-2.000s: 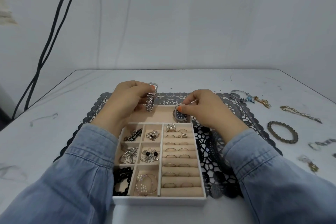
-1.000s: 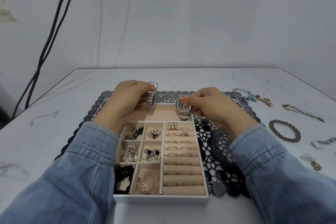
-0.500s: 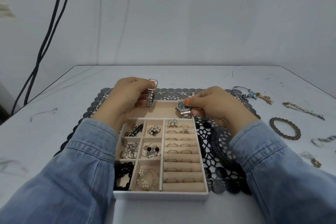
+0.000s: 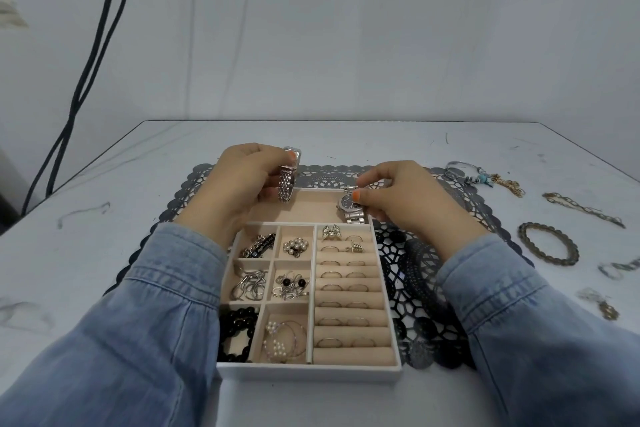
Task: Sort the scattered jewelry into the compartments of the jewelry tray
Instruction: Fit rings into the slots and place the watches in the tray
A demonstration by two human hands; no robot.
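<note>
Tabletop (image 4: 166,170): left hand (image 4: 242,184) grips mesh watch (image 4: 286,188), right hand (image 4: 405,199) round watch (image 4: 350,209).

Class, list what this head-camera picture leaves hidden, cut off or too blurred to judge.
Head view:
Mesh-band watch: part hidden inside the left hand.
Second watch: dial partly under the thumb of the right hand, too small to read.
Pale piece at right edge: blurred, cut off by the frame.
</note>
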